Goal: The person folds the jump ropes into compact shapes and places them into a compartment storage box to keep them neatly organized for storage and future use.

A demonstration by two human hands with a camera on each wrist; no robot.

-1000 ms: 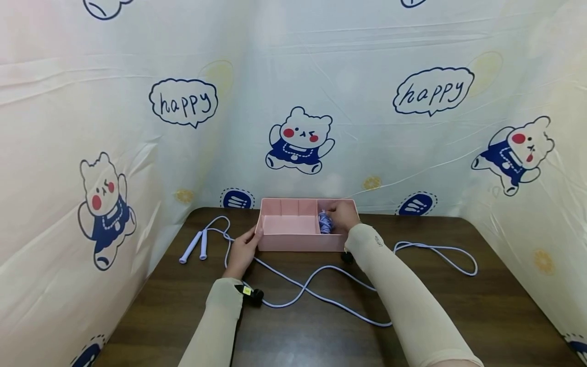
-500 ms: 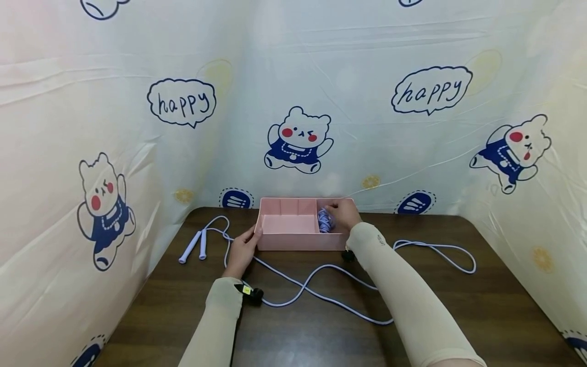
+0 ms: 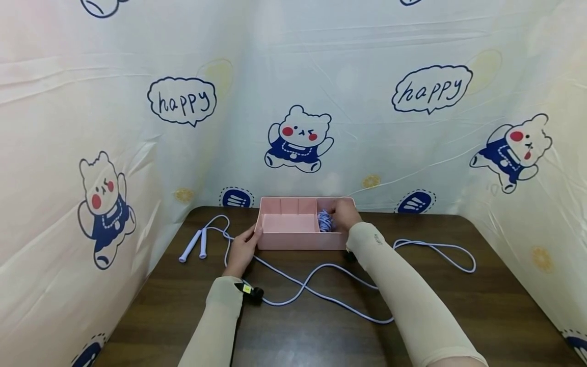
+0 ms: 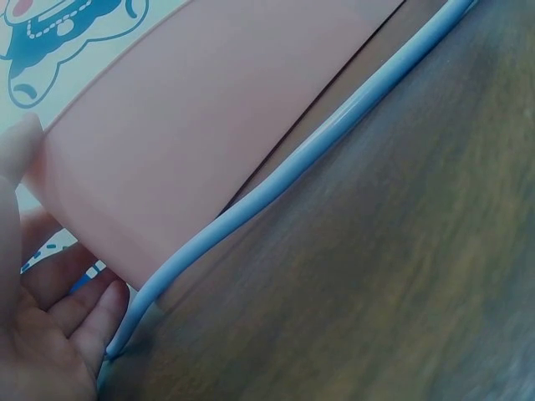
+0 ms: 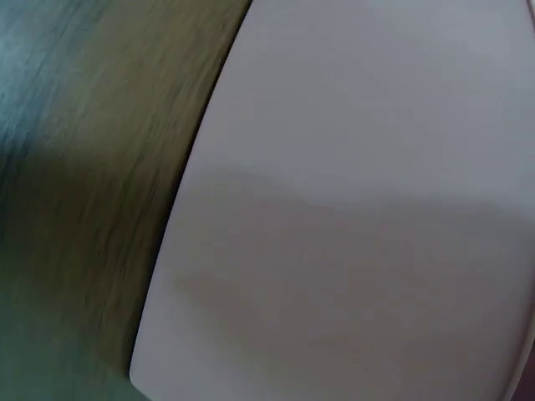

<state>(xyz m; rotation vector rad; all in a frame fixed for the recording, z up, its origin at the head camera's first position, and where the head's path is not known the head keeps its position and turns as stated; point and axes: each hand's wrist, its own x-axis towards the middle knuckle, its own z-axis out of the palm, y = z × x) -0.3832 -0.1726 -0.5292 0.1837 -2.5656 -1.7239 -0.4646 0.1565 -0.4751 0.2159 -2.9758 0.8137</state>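
Steadying the box (image 3: 286, 241), the left grip (image 3: 242, 251) holds its near left corner, thumb on the front side and fingers along the end wall. The right grip (image 3: 346, 215) reaches into the right compartment, just beside the bundle (image 3: 324, 221) of wound lilac cord; its fingertips are hidden, so I cannot tell whether it grasps the bundle or merely touches it. The bundle sits inside that compartment, close to the divider (image 3: 317, 216).

It looks light and soft, likely to squash a little under pressure and to spring back at the loose turns. Nothing about it seems fragile; the danger is rather that a pinch on one strand would pull a loop free. Better to take it round the middle, across all the turns, with thumb and fingers on opposite sides.

The box appears to be thin, stiff plastic, light enough to slide on the smooth bench (image 3: 321, 341), so a hold at the corner makes sense. Its walls would probably flex if squeezed hard. In front lies the rope (image 3: 302, 288), smooth and bendy, passing close by the left grip; its handles (image 3: 203, 243) look rigid and would give the firmest hold.
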